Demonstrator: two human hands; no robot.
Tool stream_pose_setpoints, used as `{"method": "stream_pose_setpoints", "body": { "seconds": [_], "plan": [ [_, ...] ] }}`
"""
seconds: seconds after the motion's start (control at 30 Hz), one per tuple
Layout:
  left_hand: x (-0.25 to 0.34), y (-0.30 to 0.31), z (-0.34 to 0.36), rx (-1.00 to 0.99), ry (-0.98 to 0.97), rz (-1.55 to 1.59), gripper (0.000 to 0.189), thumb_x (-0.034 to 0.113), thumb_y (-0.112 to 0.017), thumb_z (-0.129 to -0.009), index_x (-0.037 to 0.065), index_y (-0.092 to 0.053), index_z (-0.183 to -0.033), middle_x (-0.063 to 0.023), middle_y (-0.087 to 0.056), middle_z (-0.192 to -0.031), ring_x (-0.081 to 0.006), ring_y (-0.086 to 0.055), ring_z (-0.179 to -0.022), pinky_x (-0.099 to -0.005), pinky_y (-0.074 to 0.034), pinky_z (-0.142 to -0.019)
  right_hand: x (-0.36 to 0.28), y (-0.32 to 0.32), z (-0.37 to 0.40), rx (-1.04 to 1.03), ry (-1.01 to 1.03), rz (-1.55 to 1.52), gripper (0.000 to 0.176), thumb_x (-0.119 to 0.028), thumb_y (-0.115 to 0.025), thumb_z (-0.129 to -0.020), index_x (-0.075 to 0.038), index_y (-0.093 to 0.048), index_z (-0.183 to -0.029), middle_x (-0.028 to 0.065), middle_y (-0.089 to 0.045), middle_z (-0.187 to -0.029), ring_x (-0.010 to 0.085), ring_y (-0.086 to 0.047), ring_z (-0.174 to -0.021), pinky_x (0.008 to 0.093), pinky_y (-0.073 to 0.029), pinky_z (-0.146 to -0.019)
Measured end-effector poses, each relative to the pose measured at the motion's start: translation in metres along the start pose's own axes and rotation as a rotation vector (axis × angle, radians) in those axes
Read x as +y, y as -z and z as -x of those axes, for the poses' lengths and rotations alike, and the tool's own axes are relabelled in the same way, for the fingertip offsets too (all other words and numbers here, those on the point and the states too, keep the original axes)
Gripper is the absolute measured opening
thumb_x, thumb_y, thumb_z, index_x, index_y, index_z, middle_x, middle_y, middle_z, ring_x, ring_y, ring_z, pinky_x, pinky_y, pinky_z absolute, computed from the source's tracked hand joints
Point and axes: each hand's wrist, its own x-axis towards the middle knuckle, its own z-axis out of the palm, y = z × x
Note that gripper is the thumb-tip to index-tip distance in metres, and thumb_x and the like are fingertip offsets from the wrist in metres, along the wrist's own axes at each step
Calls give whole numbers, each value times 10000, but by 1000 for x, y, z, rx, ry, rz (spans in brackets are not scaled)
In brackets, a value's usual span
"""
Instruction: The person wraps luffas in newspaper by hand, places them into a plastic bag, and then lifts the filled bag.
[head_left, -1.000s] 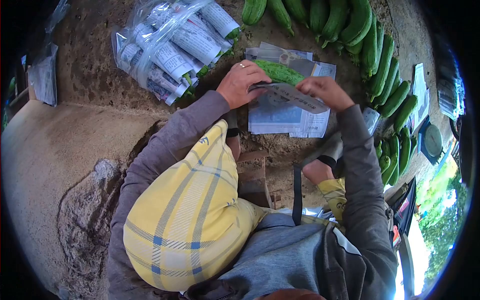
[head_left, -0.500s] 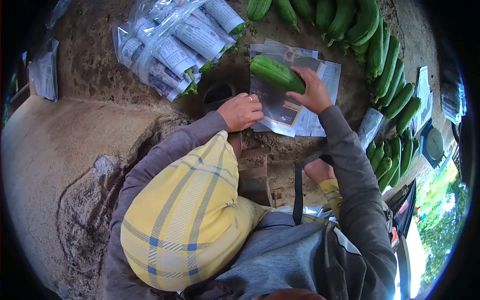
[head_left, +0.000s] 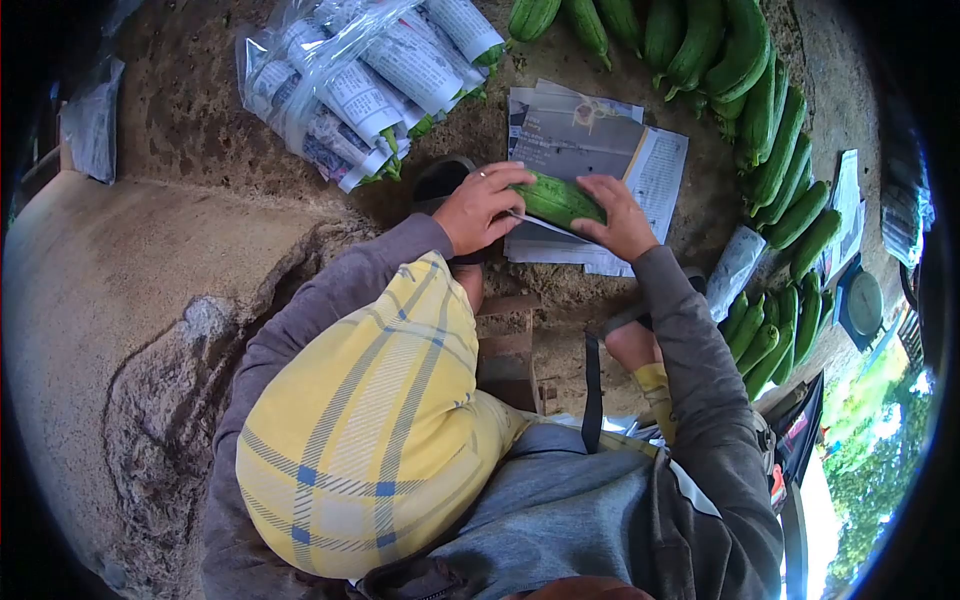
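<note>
A green luffa gourd lies slantwise near the front edge of a stack of newspaper sheets. My right hand is closed round the gourd's right end. At the other end, my left hand, with a ring on one finger, pinches the near edge of the top sheet. Its fingertips rest against the gourd. A thin white paper edge is raised along the gourd's near side. The left thumb is partly hidden.
Newspaper-wrapped gourds lie in a clear plastic bag at upper left. Several unwrapped gourds curve along the right. Beyond them are a wrapped bundle and a round dial scale. A concrete ledge rises at left.
My right hand has brought the gourd down and nearer, onto the front part of the sheets. My left hand has moved slightly up, lifting the paper edge against it.
</note>
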Motion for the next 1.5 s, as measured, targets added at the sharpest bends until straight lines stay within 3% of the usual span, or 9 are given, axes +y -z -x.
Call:
{"method": "stream_pose_setpoints", "body": {
  "seconds": [0.13, 0.27, 0.47, 0.83, 0.97, 1.13, 1.33, 1.43, 1.5],
  "plan": [
    [-10, -1, -4, -23, 42, 111, 157, 9, -678, -772, 50, -581, -889, -122, -549, -1278, -338, -436, -1295, -438, -381, -1042, -16, 19, -1, -22, 55, -90, 402, -263, -785, -713, -75, -666, -1047, 134, -536, -1257, 330, -500, -1156, 427, -426, -965],
    [-11, 0, -5, -30, 75, 165, 157, 16, -680, -777, 46, -580, -894, -121, -545, -1286, -328, -434, -1301, -430, -375, -1051, -38, 15, 8, -54, 169, 135, 208, -170, -788, -689, -67, -706, -851, 77, -547, -1256, 302, -484, -1172, 418, -437, -949],
    [-4, 3, -4, -22, 80, 143, 241, 114, -749, -754, 41, -610, -937, -119, -539, -1297, -323, -439, -1295, -429, -370, -1059, -27, 1, 10, -65, 71, 72, 111, -102, -757, -703, -52, -704, -787, 55, -554, -1243, 279, -509, -1119, 389, -450, -927],
    [-8, -5, -14, -10, 106, 79, 120, 112, -687, -828, 46, -629, -910, -99, -629, -1174, -318, -531, -1192, -414, -425, -1000, -27, 4, -1, -83, 73, 87, 131, -108, -759, -710, -44, -676, -788, 52, -572, -1196, 279, -527, -1068, 402, -446, -899],
    [-13, -7, -29, 17, 163, 87, 90, 120, -631, -867, 49, -596, -908, -110, -643, -1013, -326, -582, -1044, -408, -461, -901, -40, 5, 0, 131, 76, 175, 208, -106, -760, -705, -58, -626, -857, 83, -578, -1162, 301, -529, -1061, 422, -427, -890],
    [-17, -18, -40, -97, 169, -16, 105, 156, -597, -888, 61, -574, -928, -126, -596, -853, -346, -571, -897, -419, -462, -802, -58, -10, 5, 175, 152, 210, 271, -103, -768, -679, -75, -591, -882, 97, -578, -1115, 308, -530, -1064, 433, -419, -890],
    [-12, -13, -21, 24, -6, -91, 223, 223, -668, -827, 112, -592, -1004, -75, -619, -1067, -282, -565, -1068, -402, -423, -942, -32, -23, 12, 211, 91, 70, 262, -72, -758, -682, -75, -610, -899, 91, -579, -1080, 303, -537, -1031, 429, -433, -863],
    [-7, -9, -13, -172, -138, -274, 341, 246, -717, -773, 144, -600, -1077, -41, -560, -1222, -242, -506, -1188, -411, -375, -1022, -44, -17, 22, 223, 198, 158, 249, -64, -750, -689, -79, -611, -895, 93, -579, -1066, 297, -542, -1006, 428, -437, -843],
    [-12, -16, -10, -283, -98, -301, 389, 258, -734, -748, 162, -602, -1102, -40, -532, -1262, -239, -478, -1223, -428, -350, -1051, -52, -29, 35, 97, 274, 90, 250, -73, -730, -705, -94, -605, -920, 86, -573, -1039, 298, -544, -989, 417, -441, -840]
  ]
}}
